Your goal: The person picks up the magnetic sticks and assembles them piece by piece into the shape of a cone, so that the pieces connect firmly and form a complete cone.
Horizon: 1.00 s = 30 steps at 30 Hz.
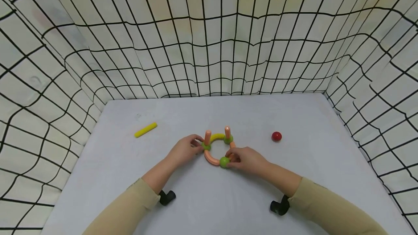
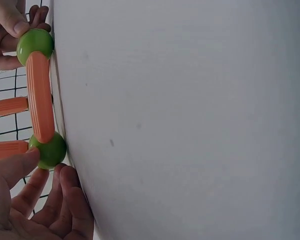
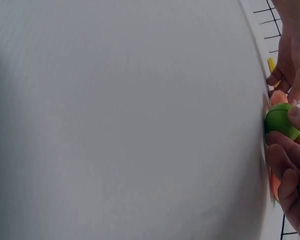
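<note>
Curved rods and green balls form a ring on the white table. Its curved orange rod (image 1: 211,159) joins the left green ball (image 1: 207,147) to the front green ball (image 1: 224,162); a curved yellow rod (image 1: 217,136) makes up the back. Straight orange rods stand upright from the left ball and from the back right green ball (image 1: 228,140). My left hand (image 1: 187,150) pinches the left ball, thumb on one side and fingertips opposite, as the left wrist view shows. With thumb and fingers, my right hand (image 1: 249,159) grips the front ball, partly covering the ring's right side.
A straight yellow rod (image 1: 145,130) lies to the left on the table (image 1: 202,206). On the right sits a red ball (image 1: 276,136). Black netting over white walls encloses the back and sides. Black wrist cameras (image 1: 167,197) hang beneath both forearms.
</note>
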Each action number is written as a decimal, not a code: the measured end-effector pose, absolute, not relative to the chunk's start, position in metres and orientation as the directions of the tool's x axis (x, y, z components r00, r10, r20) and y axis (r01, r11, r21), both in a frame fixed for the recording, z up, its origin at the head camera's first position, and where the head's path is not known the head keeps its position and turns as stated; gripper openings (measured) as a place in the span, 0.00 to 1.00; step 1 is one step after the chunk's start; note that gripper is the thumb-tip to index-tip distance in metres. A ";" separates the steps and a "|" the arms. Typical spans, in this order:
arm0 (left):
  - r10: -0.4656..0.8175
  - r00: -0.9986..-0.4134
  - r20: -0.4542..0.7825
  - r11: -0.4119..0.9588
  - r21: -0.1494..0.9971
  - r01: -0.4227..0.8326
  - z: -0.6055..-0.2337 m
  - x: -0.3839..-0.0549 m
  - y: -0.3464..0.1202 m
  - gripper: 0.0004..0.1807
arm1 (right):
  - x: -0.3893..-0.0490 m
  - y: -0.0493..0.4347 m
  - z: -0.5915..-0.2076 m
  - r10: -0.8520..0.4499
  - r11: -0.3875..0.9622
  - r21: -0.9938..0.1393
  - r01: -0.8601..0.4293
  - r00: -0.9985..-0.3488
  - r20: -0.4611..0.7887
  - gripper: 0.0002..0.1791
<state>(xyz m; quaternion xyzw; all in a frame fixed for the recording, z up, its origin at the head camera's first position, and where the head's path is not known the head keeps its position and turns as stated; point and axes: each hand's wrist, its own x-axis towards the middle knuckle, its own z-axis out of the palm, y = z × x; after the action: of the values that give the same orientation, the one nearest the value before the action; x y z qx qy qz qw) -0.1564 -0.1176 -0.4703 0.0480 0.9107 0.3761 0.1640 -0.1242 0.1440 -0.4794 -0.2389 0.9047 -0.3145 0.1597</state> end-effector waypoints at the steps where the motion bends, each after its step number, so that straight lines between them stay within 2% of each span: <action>1: 0.210 -0.942 -0.263 0.711 0.703 -0.038 -0.470 -0.158 -0.118 0.14 | -0.124 0.142 -0.479 -0.527 0.692 -0.644 -0.326 -0.838 -0.143 0.16; 9: 0.198 -0.944 -0.264 0.712 0.701 -0.046 -0.470 -0.163 -0.118 0.15 | -0.121 0.130 -0.480 -0.512 0.709 -0.616 -0.344 -0.852 -0.114 0.15; 19: 0.175 -0.940 -0.291 0.713 0.696 -0.083 -0.469 -0.166 -0.117 0.16 | -0.121 0.134 -0.482 -0.504 0.679 -0.649 -0.343 -0.861 -0.072 0.17; 30: 0.179 -0.938 -0.297 0.709 0.700 -0.087 -0.471 -0.166 -0.116 0.17 | -0.140 0.165 -0.481 -0.263 0.665 -0.746 -0.030 -0.945 -0.196 0.17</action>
<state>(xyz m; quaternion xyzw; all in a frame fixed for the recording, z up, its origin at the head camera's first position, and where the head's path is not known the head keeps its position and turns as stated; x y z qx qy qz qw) -0.1658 -0.1158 -0.4710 0.0254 0.9077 0.3809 0.1743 -0.1398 0.1646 -0.4812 -0.0813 0.9009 -0.4011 0.1448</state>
